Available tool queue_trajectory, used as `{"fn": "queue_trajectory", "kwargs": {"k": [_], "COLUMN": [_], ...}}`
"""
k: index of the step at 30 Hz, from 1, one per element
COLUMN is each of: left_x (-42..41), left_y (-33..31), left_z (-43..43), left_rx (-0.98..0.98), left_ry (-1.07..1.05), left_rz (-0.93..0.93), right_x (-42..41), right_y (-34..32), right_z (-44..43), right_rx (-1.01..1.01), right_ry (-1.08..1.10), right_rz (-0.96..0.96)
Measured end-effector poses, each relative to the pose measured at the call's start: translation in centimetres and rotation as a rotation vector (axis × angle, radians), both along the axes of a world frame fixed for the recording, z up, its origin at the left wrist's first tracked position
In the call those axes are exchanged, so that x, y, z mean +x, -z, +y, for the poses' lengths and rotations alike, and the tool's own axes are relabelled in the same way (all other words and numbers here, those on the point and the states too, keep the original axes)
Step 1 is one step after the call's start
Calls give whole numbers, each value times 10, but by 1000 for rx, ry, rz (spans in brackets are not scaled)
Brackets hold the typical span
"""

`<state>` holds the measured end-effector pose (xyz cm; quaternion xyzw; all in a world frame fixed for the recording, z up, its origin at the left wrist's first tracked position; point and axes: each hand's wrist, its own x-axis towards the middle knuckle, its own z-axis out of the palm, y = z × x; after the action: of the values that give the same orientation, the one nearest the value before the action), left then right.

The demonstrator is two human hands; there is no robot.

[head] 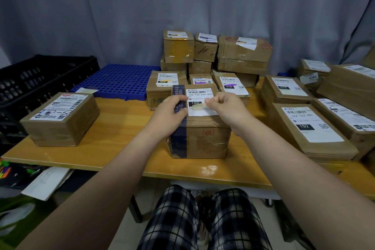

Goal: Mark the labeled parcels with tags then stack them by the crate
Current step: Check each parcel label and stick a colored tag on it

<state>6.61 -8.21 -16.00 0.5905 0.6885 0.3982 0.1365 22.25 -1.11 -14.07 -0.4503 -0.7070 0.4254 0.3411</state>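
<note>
Pale tag (198, 107) in right hand (225, 107) grip, flat on parcel (200, 140) label (199, 92)

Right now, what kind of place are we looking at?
Likely a small parcel-sorting station: cardboard parcels with barcode shipping labels crowd a wooden table, a black crate and blue perforated pallet sit left, and the right hand pinches a tag.

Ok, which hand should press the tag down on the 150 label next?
Right, probably. The right hand pinches the tag on the label, so it can smooth it down; the left hand grips the parcel at its blue tape, steadying it.
</note>
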Motion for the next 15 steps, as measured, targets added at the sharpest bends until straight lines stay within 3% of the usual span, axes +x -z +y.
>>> {"fn": "queue_trajectory", "kwargs": {"k": [9, 15], "left_x": [-1, -1], "left_y": [2, 3], "left_z": [0, 2], "left_rx": [-38, -50], "left_ry": [46, 48], "left_rz": [123, 170], "right_x": [-6, -11], "right_y": [-3, -6], "right_z": [12, 13], "right_rx": [-27, 59], "right_ry": [77, 114], "right_rz": [-39, -179]}}
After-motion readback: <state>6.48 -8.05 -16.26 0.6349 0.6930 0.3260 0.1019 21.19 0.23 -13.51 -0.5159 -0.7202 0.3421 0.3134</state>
